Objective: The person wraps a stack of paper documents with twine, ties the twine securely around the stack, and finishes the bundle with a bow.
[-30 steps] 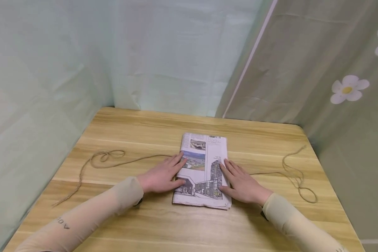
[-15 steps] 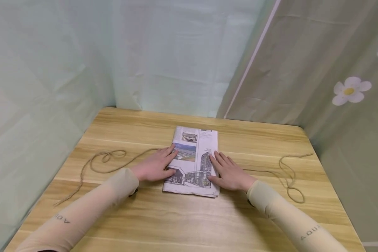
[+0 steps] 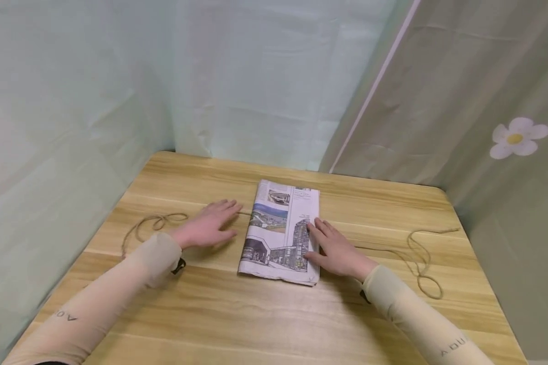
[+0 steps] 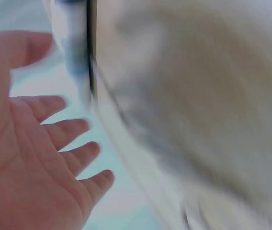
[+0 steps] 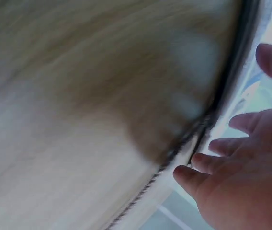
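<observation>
Nearest us are two beige sleeves w/ dark lettering on the forearms, each w/ a bit of black strap showing at the cuff. Next, the R hand rests its fingertips on the R edge of a folded newspaper; its grip's wide, fingers straight & slightly apart, pressing flat rather than pinching. The L hand is just L of the paper, apart from it & above the wood-grain table; its grip's wide too, fingers extended, thumb out, & the L-wrist view shows us the bare palm. We see the newspaper lying flat approx. mid-table, long sides running away from the person, w/ bldg. drawings at the near end, a colour landscape pic above & a smaller photo near the far end. Thin brown twine comes out both sides of it: the R stretch ends in loose loops, the L one curls partly behind the L forearm. What's under the paper is hidden from us. Past the table's far edge hangs a pale blue-green sheet, & to the R a grey-brown curtain w/ a white, yellow-centred flower.
</observation>
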The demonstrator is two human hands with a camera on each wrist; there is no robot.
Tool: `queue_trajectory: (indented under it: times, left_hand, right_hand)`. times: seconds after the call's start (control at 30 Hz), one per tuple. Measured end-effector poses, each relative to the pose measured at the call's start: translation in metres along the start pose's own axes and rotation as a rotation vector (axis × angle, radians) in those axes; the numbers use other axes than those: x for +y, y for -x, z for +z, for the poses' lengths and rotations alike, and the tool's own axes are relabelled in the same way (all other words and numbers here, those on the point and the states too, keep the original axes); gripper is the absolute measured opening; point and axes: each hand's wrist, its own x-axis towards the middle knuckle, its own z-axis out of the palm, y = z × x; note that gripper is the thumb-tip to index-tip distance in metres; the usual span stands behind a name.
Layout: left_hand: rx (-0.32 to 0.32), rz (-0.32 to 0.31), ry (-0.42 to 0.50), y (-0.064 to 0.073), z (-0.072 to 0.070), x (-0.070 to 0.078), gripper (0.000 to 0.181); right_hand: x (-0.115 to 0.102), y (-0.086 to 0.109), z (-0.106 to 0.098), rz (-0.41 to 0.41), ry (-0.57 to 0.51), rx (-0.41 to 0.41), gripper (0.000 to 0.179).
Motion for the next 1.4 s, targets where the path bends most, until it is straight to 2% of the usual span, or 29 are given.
queue_trajectory:
  times: [0.1,0.27,0.37,0.57,0.7,0.83,0.97,1.07,1.17,1.27,1.4]
  left_hand:
    - [0.019,-0.047,-0.039,0.017,-0.022,-0.027,0.058]
    - [0.016,-0.162,0.006,0.049,-0.048,-0.077,0.049]
    - [-0.002,-0.234,0.039,0.064,-0.057,-0.1,0.051]
    - [-0.019,-0.285,0.066,0.081,-0.062,-0.128,0.048]
    - [-0.021,-0.323,0.075,0.087,-0.056,-0.14,0.044]
    - [0.004,-0.347,0.061,0.089,-0.048,-0.148,0.041]
    - [0.017,-0.385,0.055,0.091,-0.043,-0.151,0.031]
    - [0.002,-0.402,0.056,0.092,-0.042,-0.152,0.021]
    - [-0.009,-0.406,0.071,0.091,-0.043,-0.151,0.02]
    - [0.012,-0.389,0.145,0.087,-0.046,-0.147,0.022]
    - [0.065,-0.373,0.357,0.074,-0.053,-0.129,0.029]
  right_hand:
    - [-0.004,0.002,-0.006,-0.027,-0.008,0.045,0.079]
    - [-0.021,-0.002,-0.016,-0.112,0.035,0.089,0.069]
    - [-0.036,-0.006,-0.019,-0.157,0.066,0.076,0.066]
    - [-0.068,-0.017,-0.015,-0.288,0.122,0.04,0.064]
    - [-0.087,-0.026,-0.008,-0.347,0.135,0.001,0.064]
    - [-0.099,-0.031,-0.002,-0.387,0.151,-0.017,0.062]
    - [-0.103,-0.031,0.002,-0.393,0.156,-0.026,0.06]
    - [-0.101,-0.03,0.003,-0.382,0.149,-0.025,0.059]
    - [-0.099,-0.03,0.003,-0.379,0.119,-0.011,0.058]
    - [-0.095,-0.03,0.002,-0.376,0.082,0.01,0.054]
    - [-0.09,-0.031,-0.002,-0.368,0.06,0.053,0.048]
